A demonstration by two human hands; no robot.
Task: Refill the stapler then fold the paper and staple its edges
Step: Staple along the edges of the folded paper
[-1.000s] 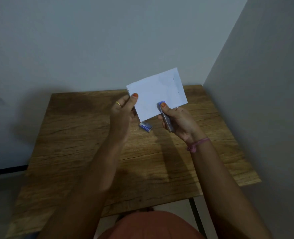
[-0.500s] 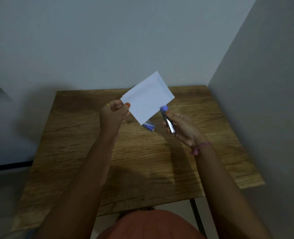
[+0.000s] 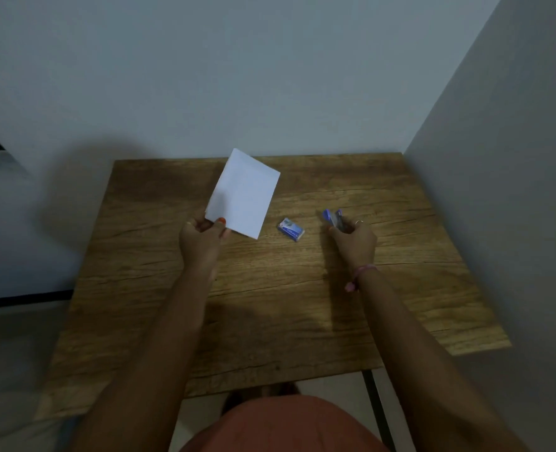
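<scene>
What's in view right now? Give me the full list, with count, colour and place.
paper: one, white, folded, held up over the table's far left part, pinched at its near corner
staple box: one, small, blue and white, lying on the table between the two hands
stapler: one, blue and silver, in the right hand, apart from the paper
table: one, brown wood grain, set in the corner against the grey walls
bracelet: one, pink, on the right wrist
left hand: one, pinches the paper's corner, orange nail polish on the thumb
right hand: one, grips the stapler, ring on one finger
</scene>
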